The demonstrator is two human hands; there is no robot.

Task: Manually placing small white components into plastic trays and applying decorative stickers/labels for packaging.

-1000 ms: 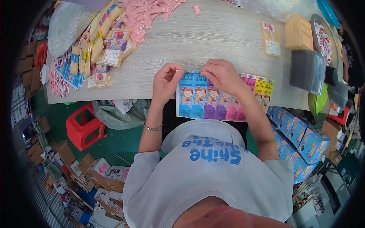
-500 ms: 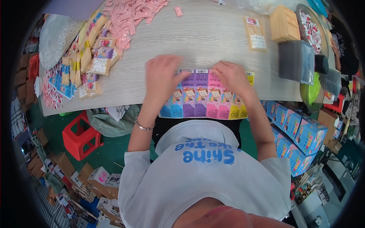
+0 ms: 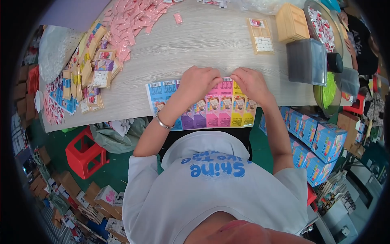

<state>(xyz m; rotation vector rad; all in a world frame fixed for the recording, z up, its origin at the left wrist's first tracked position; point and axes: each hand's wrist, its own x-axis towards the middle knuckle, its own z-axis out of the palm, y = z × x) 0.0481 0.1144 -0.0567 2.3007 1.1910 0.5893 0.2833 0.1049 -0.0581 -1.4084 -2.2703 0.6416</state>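
A sheet of printed labels (image 3: 213, 107) in blue, purple, pink and yellow columns lies across the table's front edge, its lower part over my lap. My left hand (image 3: 201, 83) is closed with its thumb and fingertips pinched at the sheet's far edge, near the pink columns. Close beside it, my right hand (image 3: 251, 84) pinches the same edge where pink meets yellow. Only a small gap parts the two hands. My left hand and forearm hide some of the purple and blue labels.
At the left lie a heap of wrapped wooden trays (image 3: 101, 73) and pink sachets (image 3: 134, 20). On the right stand a wooden tray with white pieces (image 3: 262, 38), stacked wooden trays (image 3: 291, 22), a grey plastic bin (image 3: 305, 61) and bowls. Blue boxes (image 3: 319, 136) and a red stool (image 3: 85, 152) are below.
My left hand has come down and right onto the sheet's far edge, close to my right hand. The sheet's blue columns at the left now show more fully.
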